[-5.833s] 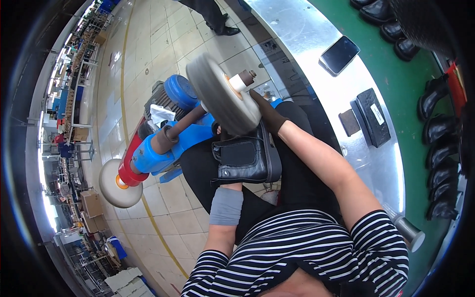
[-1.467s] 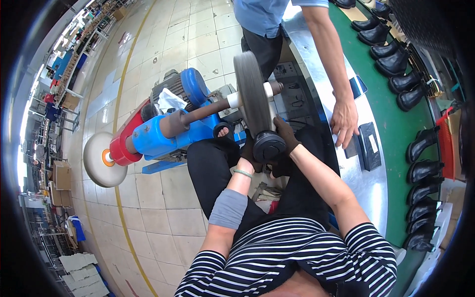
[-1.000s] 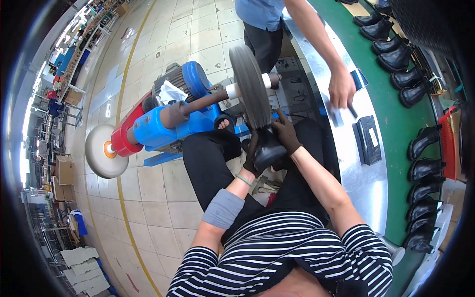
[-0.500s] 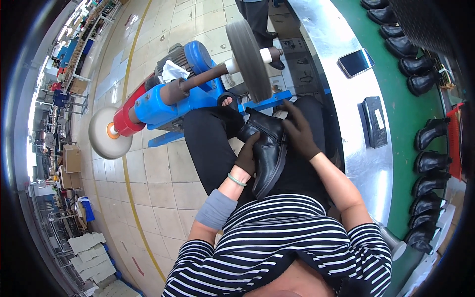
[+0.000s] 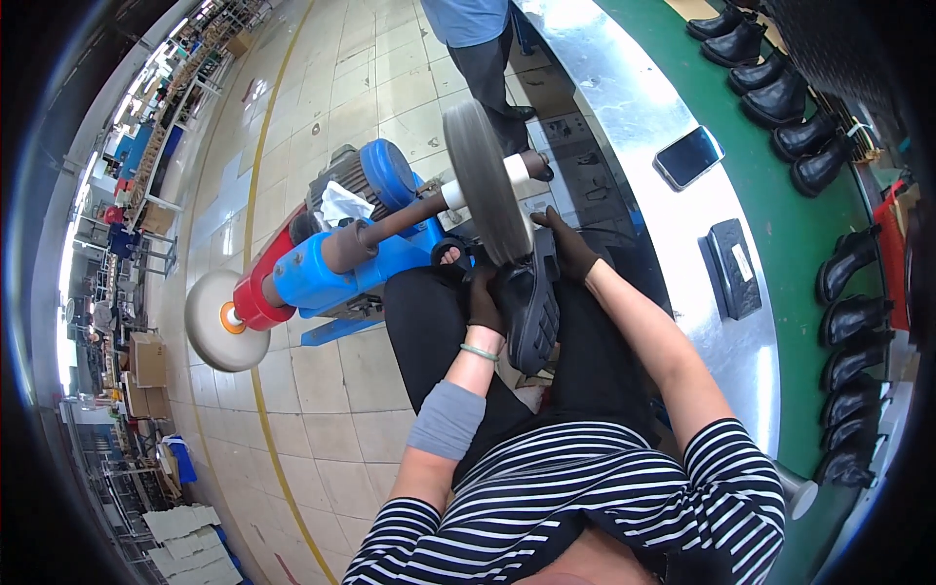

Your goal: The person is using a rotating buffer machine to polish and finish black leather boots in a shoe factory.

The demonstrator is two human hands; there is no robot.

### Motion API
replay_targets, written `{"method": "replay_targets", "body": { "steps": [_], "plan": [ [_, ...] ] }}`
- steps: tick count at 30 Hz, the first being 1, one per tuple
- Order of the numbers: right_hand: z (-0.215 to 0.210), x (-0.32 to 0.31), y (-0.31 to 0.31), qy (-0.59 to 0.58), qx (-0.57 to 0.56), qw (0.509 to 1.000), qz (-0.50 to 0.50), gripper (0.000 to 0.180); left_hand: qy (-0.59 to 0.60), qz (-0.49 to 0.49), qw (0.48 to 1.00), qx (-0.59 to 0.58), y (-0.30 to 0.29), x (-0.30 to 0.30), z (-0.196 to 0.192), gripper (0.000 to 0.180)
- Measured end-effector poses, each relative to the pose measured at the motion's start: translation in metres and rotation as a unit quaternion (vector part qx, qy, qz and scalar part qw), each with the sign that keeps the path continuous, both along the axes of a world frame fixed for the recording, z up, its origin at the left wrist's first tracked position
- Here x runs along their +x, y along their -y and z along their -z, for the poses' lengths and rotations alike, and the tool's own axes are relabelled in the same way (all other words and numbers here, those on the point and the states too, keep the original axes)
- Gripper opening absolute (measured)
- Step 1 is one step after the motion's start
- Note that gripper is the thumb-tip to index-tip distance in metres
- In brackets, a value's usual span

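Observation:
A black leather boot (image 5: 531, 327) is held up against the lower edge of a dark buffing wheel (image 5: 486, 185), its ridged sole partly turned toward me. My left hand (image 5: 484, 298), in a brown glove, grips the boot's left side; some fingers are hidden behind it. On the heel side, my gloved right hand (image 5: 570, 244) holds the boot, fingers reaching up close to the wheel. The wheel's face looks smeared, as if spinning. It sits on the shaft of a blue and red polishing machine (image 5: 322, 271).
To the right runs a metal table (image 5: 717, 351) bearing a phone (image 5: 688, 157) and a black box (image 5: 733, 268). Several black boots (image 5: 856, 322) line a green surface beyond. A pale wheel (image 5: 222, 322) is at the machine's left end. Another person (image 5: 478, 49) stands ahead.
Both hands have brought the boot from my lap up to the wheel and turned its sole toward me. My view has shifted, and more of the standing person shows.

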State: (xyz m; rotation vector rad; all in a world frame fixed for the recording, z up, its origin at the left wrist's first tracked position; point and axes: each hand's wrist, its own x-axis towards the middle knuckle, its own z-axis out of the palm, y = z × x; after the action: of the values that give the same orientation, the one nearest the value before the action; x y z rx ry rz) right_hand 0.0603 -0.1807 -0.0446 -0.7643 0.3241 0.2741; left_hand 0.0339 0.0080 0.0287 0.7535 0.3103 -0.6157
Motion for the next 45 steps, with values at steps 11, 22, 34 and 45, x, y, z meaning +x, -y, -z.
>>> {"method": "replay_targets", "body": {
  "steps": [11,22,34,45],
  "plan": [
    [-0.01,0.02,-0.017,-0.042,-0.018,0.998,0.04,0.068,-0.057,-0.077,0.995,-0.001,0.003,0.013,0.034,0.036],
    [-0.014,0.014,-0.019,-0.004,-0.138,0.988,0.071,0.053,-0.091,-0.079,0.993,0.014,0.009,-0.028,0.007,0.038],
    [0.004,0.002,-0.012,0.338,-0.516,0.784,0.069,0.047,-0.087,-0.052,0.995,-0.013,0.009,-0.058,-0.023,0.04],
    [-0.007,-0.007,0.02,0.116,-0.233,0.962,0.081,0.041,-0.03,-0.012,0.999,0.014,0.029,-0.028,-0.008,0.031]
  ]
}}
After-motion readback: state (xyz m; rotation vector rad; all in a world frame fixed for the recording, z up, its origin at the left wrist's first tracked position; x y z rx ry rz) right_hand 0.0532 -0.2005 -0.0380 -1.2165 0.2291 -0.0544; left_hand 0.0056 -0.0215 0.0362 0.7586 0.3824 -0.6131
